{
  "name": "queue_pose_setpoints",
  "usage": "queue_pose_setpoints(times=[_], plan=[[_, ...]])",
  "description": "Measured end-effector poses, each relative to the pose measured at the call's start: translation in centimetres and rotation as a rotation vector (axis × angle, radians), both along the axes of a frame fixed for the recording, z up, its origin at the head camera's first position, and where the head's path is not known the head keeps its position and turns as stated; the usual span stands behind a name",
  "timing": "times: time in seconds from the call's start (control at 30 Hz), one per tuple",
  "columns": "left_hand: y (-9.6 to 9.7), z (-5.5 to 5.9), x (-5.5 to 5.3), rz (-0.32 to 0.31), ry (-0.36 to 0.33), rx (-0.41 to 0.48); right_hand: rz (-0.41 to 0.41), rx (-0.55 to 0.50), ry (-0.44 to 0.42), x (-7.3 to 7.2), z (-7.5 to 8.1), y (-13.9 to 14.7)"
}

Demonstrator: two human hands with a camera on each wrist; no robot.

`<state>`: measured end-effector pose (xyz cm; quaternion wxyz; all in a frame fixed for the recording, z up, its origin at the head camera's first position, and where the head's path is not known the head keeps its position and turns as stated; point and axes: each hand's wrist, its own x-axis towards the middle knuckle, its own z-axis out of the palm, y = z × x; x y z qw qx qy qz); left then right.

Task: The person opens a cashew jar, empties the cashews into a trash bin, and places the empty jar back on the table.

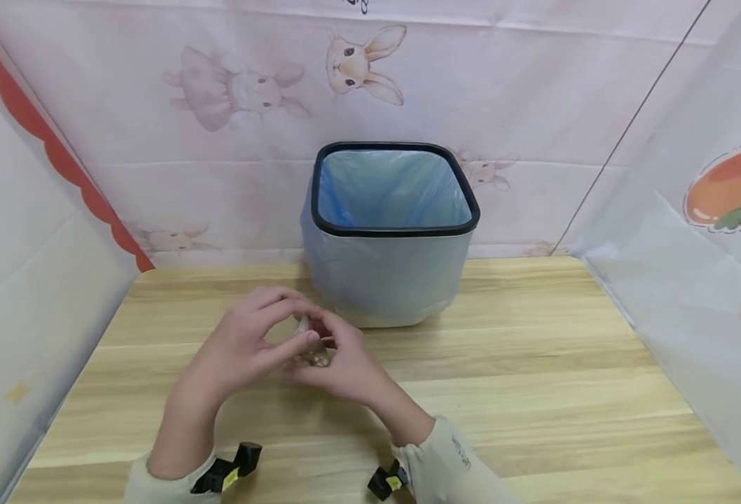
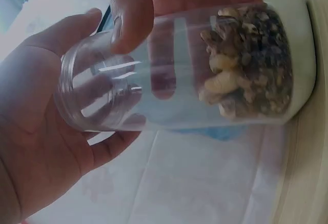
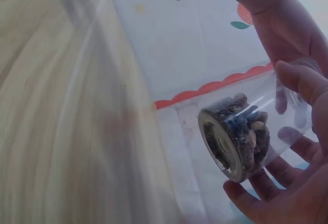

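Observation:
A clear see-through jar (image 2: 179, 80) stands upright between my hands, its bottom showing in the right wrist view as lifted off the table. Brown, lumpy dried pieces (image 2: 251, 62) that look like mushrooms or nuts fill its lower part. My right hand (image 1: 351, 360) grips the jar's body, with the thumb on one side and fingers on the other. At the ridged top, my left hand (image 1: 234, 343) has thumb and fingers curled round the rim. Whether a clear lid sits there, I cannot tell.
Just behind my hands stands a white bin (image 1: 389, 276) with a black rim and a bluish liner bag. The wood-grain table (image 1: 534, 378) lies beneath. Printed cloth walls (image 1: 503, 84) border it at the back and both sides.

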<state>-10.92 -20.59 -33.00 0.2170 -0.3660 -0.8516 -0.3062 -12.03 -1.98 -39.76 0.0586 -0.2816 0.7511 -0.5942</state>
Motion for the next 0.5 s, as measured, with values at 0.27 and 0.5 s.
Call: queue_pose_setpoints(times=[0.27,0.5], plan=[[1.9,0.3,0.8,-0.151,-0.016,0.063,0.062,0.064,0.073,0.3,1.1,3.8],[2.8,0.7,1.5,-0.181,0.006,0.056,0.122,0.126,0.165,0.6,2.9,6.2]])
